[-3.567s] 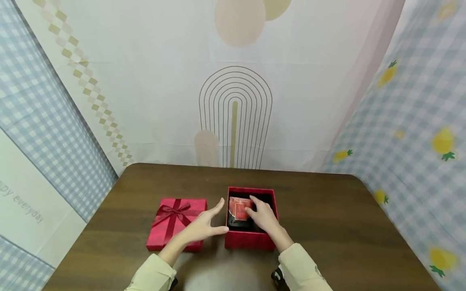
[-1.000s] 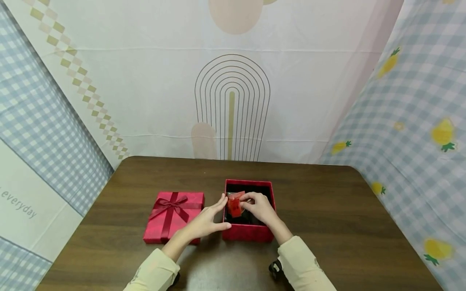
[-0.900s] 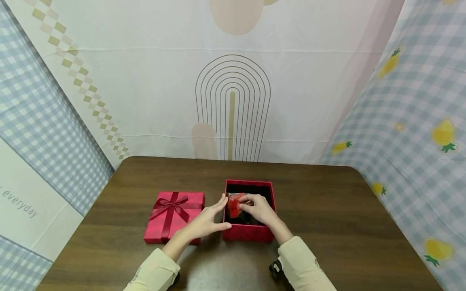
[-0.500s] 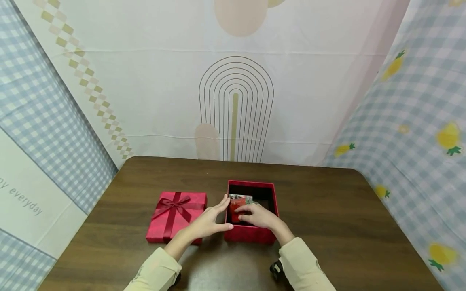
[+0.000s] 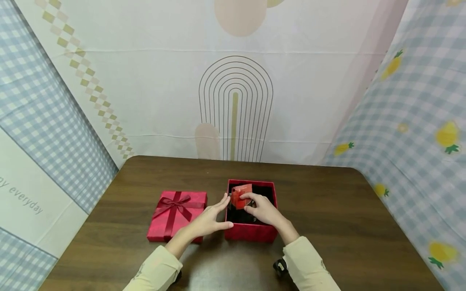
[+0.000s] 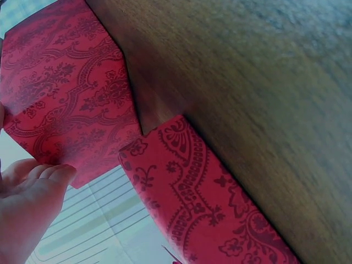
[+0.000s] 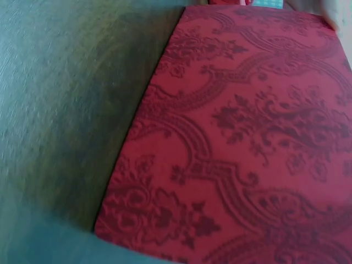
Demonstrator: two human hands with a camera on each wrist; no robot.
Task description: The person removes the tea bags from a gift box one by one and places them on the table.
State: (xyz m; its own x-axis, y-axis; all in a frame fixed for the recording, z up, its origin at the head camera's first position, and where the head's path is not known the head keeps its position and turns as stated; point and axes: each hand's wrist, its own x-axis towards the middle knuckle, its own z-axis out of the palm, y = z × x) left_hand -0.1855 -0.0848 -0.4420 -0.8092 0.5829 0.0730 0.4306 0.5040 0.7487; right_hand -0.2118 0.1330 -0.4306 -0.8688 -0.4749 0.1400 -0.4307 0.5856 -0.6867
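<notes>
A red gift box [image 5: 251, 233] with a black inside stands uncovered on the table. My right hand [image 5: 263, 210] reaches into it and pinches a small red packet [image 5: 240, 198] between thumb and fingers. The packet is tilted; the hand covers its right part. Whatever lies under it is dark and hard to make out. My left hand [image 5: 205, 222] has its fingers extended and its fingertips at the box's left wall. The left wrist view shows this hand [image 6: 33, 192] against the patterned box wall [image 6: 71, 93]. In the right wrist view, the box wall [image 7: 236, 126] fills most of the frame.
Left of the box lies its red lid [image 5: 165, 230] with a ribbon bow [image 5: 174, 205], partly behind the left forearm. Both stand on a brown wooden table [image 5: 327, 218]. A printed cloth [image 5: 164, 101] hangs behind it, with checked cloth on both sides.
Half a second ago the right hand was lower in the box, over the packet. It now holds the packet higher and farther back. The left hand stays at the box's left wall.
</notes>
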